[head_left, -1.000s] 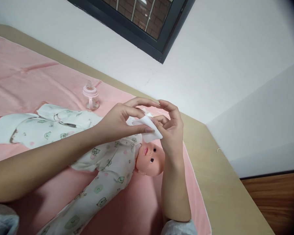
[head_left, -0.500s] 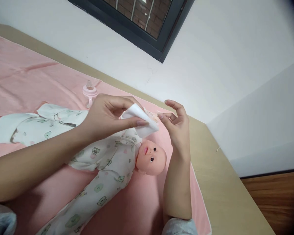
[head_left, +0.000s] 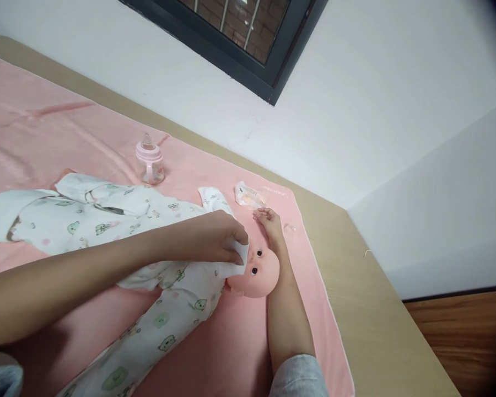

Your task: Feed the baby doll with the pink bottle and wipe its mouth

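Observation:
A baby doll [head_left: 264, 278] in a white sleepsuit with a green animal print lies on its back, its bald head to the right. My left hand [head_left: 227, 240] pinches a folded white wipe [head_left: 240, 252] against the lower part of the doll's face, so the mouth is hidden. Beyond the head, my right hand [head_left: 268, 223] rests on the blanket with its fingers loosely bent and apart, holding nothing visible. Just past those fingertips is a small clear packet [head_left: 248, 196] with something pale orange in it.
A pink baby bottle [head_left: 149, 162] with handles stands behind the doll. On the pink blanket [head_left: 215, 347], right of my right hand, lies a small clear object [head_left: 290, 227] I cannot make out. A wooden tabletop [head_left: 367, 314] borders the blanket, against a white wall.
My left hand has lowered the wipe from above the doll's chest onto its face. My right hand has come down from the air to the blanket near the packet.

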